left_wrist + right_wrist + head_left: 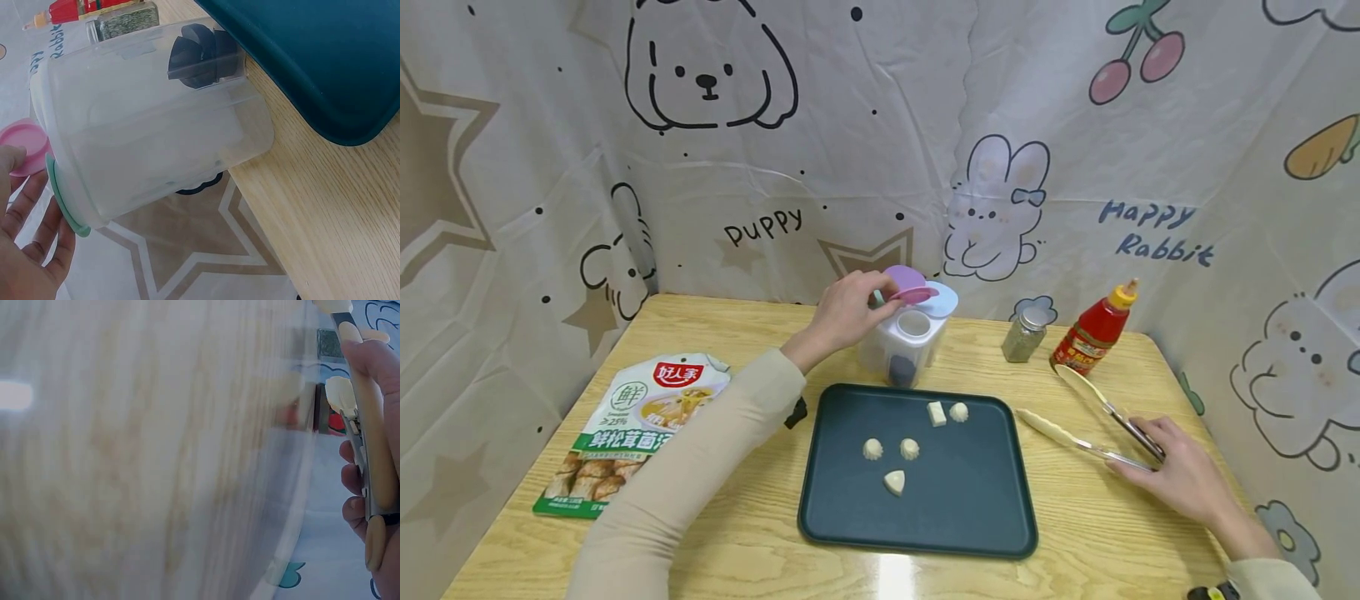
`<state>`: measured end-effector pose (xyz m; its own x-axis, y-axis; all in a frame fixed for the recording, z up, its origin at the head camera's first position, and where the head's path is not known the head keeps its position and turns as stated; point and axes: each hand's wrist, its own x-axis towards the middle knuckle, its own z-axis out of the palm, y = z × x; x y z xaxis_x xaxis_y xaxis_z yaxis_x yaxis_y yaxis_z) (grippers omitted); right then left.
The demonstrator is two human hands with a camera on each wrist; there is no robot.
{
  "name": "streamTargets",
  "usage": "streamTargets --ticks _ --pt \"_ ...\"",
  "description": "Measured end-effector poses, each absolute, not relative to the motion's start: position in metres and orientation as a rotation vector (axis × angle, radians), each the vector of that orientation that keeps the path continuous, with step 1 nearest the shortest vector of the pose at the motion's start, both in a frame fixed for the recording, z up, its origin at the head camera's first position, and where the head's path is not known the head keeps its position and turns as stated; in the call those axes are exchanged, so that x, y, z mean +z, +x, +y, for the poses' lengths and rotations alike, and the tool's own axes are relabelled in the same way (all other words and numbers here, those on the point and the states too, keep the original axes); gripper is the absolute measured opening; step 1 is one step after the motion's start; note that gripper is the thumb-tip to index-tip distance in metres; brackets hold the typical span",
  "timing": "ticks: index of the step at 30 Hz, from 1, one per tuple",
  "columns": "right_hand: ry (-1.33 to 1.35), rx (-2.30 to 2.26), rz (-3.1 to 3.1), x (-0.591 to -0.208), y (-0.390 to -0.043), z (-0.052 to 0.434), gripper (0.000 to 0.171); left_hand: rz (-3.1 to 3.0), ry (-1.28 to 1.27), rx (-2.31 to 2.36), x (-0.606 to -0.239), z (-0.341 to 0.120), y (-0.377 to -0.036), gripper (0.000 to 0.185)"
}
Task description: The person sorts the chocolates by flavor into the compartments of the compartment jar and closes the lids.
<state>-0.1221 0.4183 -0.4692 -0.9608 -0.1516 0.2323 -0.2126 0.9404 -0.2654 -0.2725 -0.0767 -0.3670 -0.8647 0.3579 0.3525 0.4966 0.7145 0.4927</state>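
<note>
While our right wrist view is blurred to little more than wood grain, it shows our right hand [375, 456] with fingers curled round the tongs [365, 425], which the head view places on the table [760, 542] right of the dark tray [970, 517]. Our left hand [842, 312] pinches the pink lid [913, 293] atop the clear seasoning container [904, 346] behind the tray. Only the left wrist view shows the container's dark inner wheel [200, 56]. Five dough pieces sit mid-tray; bare wood lies along the near edge, and a soup packet [628, 433] lies left.
</note>
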Motion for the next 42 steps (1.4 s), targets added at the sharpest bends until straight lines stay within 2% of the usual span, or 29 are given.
streamTargets --ticks 15,25,33,37,42 --pt "0.246 0.298 -3.064 -0.471 -0.121 0.426 0.086 -2.703 -0.675 -0.868 -0.366 -0.077 -0.271 0.016" --pt "0.153 0.343 -3.067 -0.456 -0.113 0.418 0.082 -2.694 -0.683 -0.866 -0.366 -0.076 -0.271 0.016" --pt "0.348 0.328 -2.802 -0.427 -0.121 0.381 0.064 -2.696 -0.676 -0.856 -0.367 -0.077 -0.271 0.016" --pt "0.497 0.356 -2.632 -0.415 -0.137 0.353 0.056 -2.696 -0.679 -0.856 -0.367 -0.077 -0.271 0.016" --pt "0.65 0.42 -2.493 -0.404 -0.162 0.317 0.054 -2.692 -0.686 -0.863 -0.366 -0.077 -0.27 0.015"
